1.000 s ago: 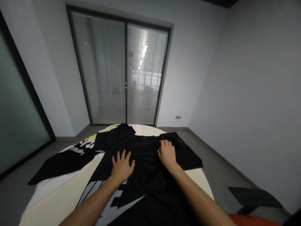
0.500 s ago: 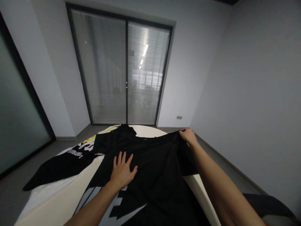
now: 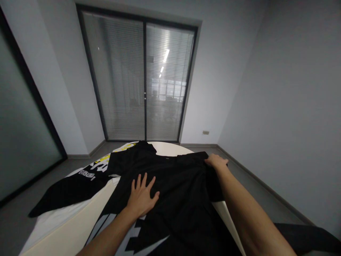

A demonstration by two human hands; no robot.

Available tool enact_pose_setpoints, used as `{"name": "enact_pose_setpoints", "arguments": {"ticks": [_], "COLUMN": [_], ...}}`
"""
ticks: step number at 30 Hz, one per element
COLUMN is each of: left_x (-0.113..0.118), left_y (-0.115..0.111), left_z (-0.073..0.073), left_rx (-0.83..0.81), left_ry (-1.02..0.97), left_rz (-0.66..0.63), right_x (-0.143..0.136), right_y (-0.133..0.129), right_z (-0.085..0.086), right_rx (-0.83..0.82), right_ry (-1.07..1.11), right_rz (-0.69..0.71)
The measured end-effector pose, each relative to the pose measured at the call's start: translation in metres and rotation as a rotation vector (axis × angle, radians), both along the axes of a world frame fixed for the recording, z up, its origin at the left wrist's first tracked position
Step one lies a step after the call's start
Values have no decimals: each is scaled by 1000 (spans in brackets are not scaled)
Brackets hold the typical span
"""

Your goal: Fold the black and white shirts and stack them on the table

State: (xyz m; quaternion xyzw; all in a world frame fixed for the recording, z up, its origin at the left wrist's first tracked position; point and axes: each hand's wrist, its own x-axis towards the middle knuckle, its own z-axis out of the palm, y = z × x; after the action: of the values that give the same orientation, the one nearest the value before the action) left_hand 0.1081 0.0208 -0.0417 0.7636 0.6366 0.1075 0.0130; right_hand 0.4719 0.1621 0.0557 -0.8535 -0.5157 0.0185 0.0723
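A black T-shirt (image 3: 181, 188) with a grey print on its lower part lies spread over a pale table (image 3: 170, 148), its collar towards the far edge. My left hand (image 3: 142, 199) rests flat on the chest of the shirt, fingers spread. At the right shoulder, my right hand (image 3: 217, 161) grips the cloth near the sleeve; some of its fingertips are hidden.
Left of the shirt lie other garments, including a black one (image 3: 66, 190) with white and yellow lettering and a white cloth (image 3: 50, 220). Behind the table are a glass partition with blinds (image 3: 122, 81) and grey walls. A dark object (image 3: 306, 236) sits at the lower right.
The shirt's right shoulder has come down and lies flatter, and my right hand has lowered with it. My left hand stays on the chest, while the view has shifted slightly.
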Motion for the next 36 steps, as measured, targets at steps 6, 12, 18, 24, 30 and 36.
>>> {"name": "enact_pose_setpoints", "arguments": {"ticks": [6,12,18,24,30,36], "left_x": [2,2,1,-1,-1,2], "left_y": [2,2,2,-1,-6,-9], "left_z": [-2,1,0,0,5,8], "left_rx": [12,11,53,-59,-98,-110], "left_ry": [6,5,-42,-49,-31,-18], "left_rz": [43,58,-105,-239,-284,-276], "right_x": [-9,-12,11,18,16,7], "right_y": [3,-5,-14,-23,-35,-51], "right_z": [1,-1,-10,-18,-27,-34], "right_rx": [135,169,-40,33,78,175], "right_ry": [-31,45,218,283,305,265], "right_rz": [50,-110,-172,-148,-122,-146]}}
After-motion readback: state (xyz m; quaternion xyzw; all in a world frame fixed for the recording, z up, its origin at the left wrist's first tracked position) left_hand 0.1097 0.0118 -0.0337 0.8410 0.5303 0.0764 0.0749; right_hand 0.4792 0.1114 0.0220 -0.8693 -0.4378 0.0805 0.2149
